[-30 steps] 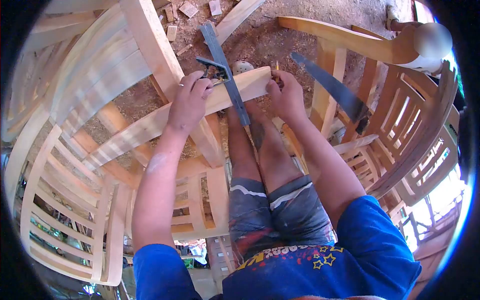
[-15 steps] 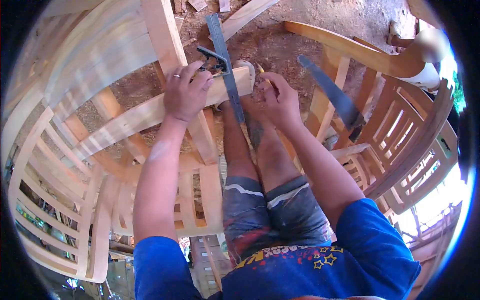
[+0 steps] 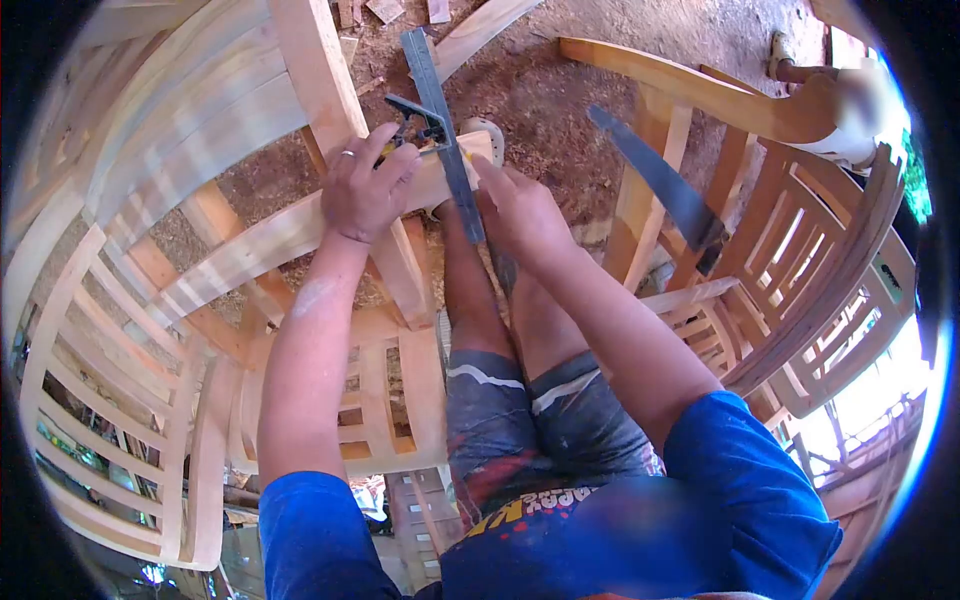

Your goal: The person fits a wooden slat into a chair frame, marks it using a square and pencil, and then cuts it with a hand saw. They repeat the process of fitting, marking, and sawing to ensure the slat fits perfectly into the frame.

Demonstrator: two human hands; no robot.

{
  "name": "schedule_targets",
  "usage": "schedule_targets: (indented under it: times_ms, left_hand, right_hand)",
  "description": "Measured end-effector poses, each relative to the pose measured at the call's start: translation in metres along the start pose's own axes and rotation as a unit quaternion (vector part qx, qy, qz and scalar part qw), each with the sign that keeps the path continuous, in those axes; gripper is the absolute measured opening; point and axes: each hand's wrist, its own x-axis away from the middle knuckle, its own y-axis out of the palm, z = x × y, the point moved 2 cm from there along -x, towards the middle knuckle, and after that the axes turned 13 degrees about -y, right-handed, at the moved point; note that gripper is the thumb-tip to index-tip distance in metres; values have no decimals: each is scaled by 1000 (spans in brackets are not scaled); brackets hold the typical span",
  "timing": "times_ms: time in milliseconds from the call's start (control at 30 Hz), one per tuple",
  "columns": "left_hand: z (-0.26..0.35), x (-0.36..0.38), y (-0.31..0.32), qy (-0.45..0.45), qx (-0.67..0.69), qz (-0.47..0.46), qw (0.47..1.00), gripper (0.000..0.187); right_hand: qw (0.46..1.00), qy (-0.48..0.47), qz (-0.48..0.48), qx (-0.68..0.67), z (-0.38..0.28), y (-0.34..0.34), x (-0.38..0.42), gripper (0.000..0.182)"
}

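Observation:
A combination square lies with its steel blade across a pale wooden board, close to the board's far right end. My left hand grips the square's head, its fingers curled over the head and the board's upper edge. In my right hand is a yellow pencil, mostly hidden by the fingers. Its tip is right at the blade's right edge, over the board. The board rests across an upright wooden post of a chair frame.
A handsaw leans on wooden framing to the right. Slatted chair parts stand on the left and right. A curved armrest reaches in from the right. Wood offcuts lie on the sawdust-covered ground. A person's foot shows at upper right.
My right hand has moved left and slightly down, bringing the pencil against the square's blade. My left hand keeps its grip on the square, which stays in nearly the same place.

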Motion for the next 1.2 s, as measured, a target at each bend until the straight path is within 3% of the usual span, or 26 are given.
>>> schedule_targets:
  times_ms: [133,233,333,367,467,500,600,700,800,867,900,1000,1067,1100,1200]
  left_hand:
    - [0,-2,-1,18,-10,20,1000,15]
    - [3,-2,-2,7,-2,-7,1000,14]
    - [-2,-2,-3,-1,-19,-14,1000,13]
    - [1,-1,-2,1,-23,-15,1000,13]
    - [5,-6,-4,19,-18,16,1000,16]
    - [5,-6,-5,20,-19,15,1000,16]
    - [2,-3,-5,18,-22,16,999,16]
    - [3,-3,-3,18,-13,19,1000,15]
    - [1,-8,-6,13,-3,12,1000,15]
    - [2,-7,-7,9,2,3,1000,15]
    - [2,-6,-6,-7,23,-11,1000,17]
    - [3,-10,-7,-84,94,-61,990,24]
    - [18,-20,-21,-181,145,-111,966,33]
    - [25,-26,-23,-220,185,-66,956,40]
    - [22,-41,-33,-386,268,-292,833,42]
  right_hand:
    - [986,82,-135,51,-13,2,33,34]
    - [986,69,-153,11,-8,3,52,32]
    - [998,-47,45,3,-6,-8,32,30]
    - [1000,10,0,-20,-19,-27,14,47]
    - [1000,24,-1,-8,-14,-25,-25,49]
    - [1000,19,-11,3,-8,-17,-24,39]
    - [999,33,-39,-11,-9,-9,13,40]
    - [980,18,-195,-33,3,-6,64,48]
    - [968,159,-153,-122,6,1,78,40]
    - [963,173,-76,-192,23,21,69,32]
    - [957,181,-35,-225,31,28,61,29]
    - [896,206,-60,-389,37,47,37,25]
    - [910,202,-89,-351,37,50,35,22]
    - [916,200,-104,-333,36,49,36,21]
    - [933,176,-148,-276,15,20,40,17]
